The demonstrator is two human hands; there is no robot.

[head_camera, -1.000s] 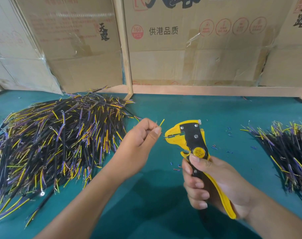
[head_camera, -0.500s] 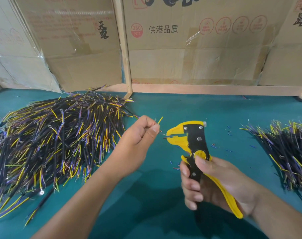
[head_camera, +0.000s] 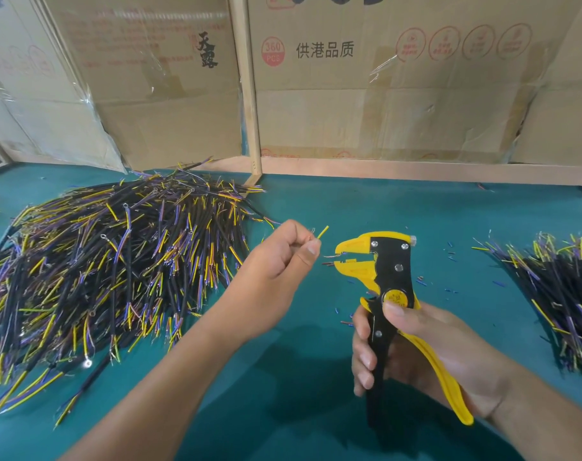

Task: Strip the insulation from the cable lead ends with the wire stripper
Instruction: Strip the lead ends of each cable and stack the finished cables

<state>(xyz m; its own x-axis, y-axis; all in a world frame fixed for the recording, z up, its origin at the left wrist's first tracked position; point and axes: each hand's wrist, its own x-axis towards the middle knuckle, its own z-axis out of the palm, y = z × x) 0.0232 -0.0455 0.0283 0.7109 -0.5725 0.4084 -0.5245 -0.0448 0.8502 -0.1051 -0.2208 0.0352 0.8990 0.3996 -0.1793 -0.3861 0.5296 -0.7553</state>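
My right hand (head_camera: pixel 416 347) grips the handles of a yellow and black wire stripper (head_camera: pixel 387 277), its jaws pointing left and slightly apart. A small dark bit of insulation (head_camera: pixel 327 263) sits at the jaw tips. My left hand (head_camera: pixel 279 264) pinches a thin cable lead between thumb and fingers just left of the jaws. The lead's yellow end (head_camera: pixel 323 232) sticks up past my fingertips. The rest of that cable is hidden by my hand.
A large heap of black cables with yellow and purple leads (head_camera: pixel 109 261) covers the left of the green table (head_camera: pixel 299 377). A smaller heap (head_camera: pixel 559 294) lies at the right edge. Tiny insulation scraps (head_camera: pixel 449 287) dot the mat. Cardboard boxes (head_camera: pixel 382 94) wall off the back.
The stripper's jaws have opened slightly and it has drawn a little away from my left hand, with a bit of insulation now at the jaw tips. Both hands sit slightly higher.
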